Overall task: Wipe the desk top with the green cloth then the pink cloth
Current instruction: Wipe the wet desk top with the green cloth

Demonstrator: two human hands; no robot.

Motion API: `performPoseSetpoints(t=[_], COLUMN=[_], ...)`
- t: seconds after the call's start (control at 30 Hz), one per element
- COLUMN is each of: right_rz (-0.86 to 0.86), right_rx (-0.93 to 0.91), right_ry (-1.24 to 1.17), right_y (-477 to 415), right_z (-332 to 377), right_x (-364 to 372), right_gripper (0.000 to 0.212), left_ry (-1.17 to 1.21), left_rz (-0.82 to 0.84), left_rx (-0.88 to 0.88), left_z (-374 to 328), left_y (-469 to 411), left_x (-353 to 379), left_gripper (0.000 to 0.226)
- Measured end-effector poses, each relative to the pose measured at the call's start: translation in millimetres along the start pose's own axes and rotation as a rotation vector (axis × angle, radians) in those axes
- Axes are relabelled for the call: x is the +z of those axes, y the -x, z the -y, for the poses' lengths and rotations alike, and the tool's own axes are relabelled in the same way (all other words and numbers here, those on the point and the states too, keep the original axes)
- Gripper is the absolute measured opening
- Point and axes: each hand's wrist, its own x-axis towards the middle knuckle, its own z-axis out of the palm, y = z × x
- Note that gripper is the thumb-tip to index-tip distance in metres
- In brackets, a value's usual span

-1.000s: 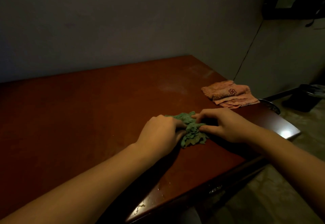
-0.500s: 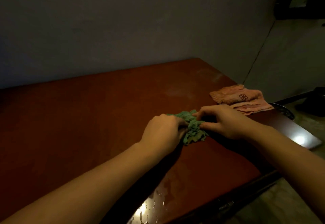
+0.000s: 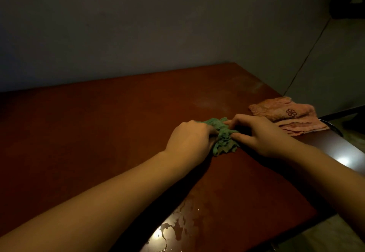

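A crumpled green cloth point(image 3: 224, 140) lies on the dark red-brown desk top point(image 3: 98, 125), right of centre. My left hand point(image 3: 190, 140) grips its left side with fingers curled. My right hand point(image 3: 260, 135) pinches its right side between thumb and fingers. Much of the cloth is bunched between the two hands. A folded pink cloth point(image 3: 286, 114) with a small flower mark rests at the desk's right edge, just beyond my right hand and apart from it.
A wet patch point(image 3: 177, 230) shines near the desk's front edge. The wall point(image 3: 158, 24) runs along the desk's back. A thin cable point(image 3: 308, 54) hangs down the right wall. Floor point(image 3: 351, 131) shows past the right edge.
Both hands have stayed on the green cloth and bunched it tighter between them. The camera view has shifted slightly, so the pink cloth sits farther right in the picture.
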Motion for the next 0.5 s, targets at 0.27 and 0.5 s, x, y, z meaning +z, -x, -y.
performPoseSetpoints(t=[0.27, 0.5], right_rz=[0.04, -0.072], right_rx=[0.019, 0.012], right_ry=[-0.025, -0.007], right_y=[-7.2, -17.8], right_z=[-1.7, -2.5], right_x=[-1.2, 7.8], right_gripper=[0.014, 0.011], left_ry=[0.018, 0.005], left_rz=[-0.005, -0.054], left_rx=[0.031, 0.005], left_z=[8.4, 14.8], left_y=[-0.4, -17.6], left_x=[3.3, 6.4], left_gripper=[0.029, 0.029])
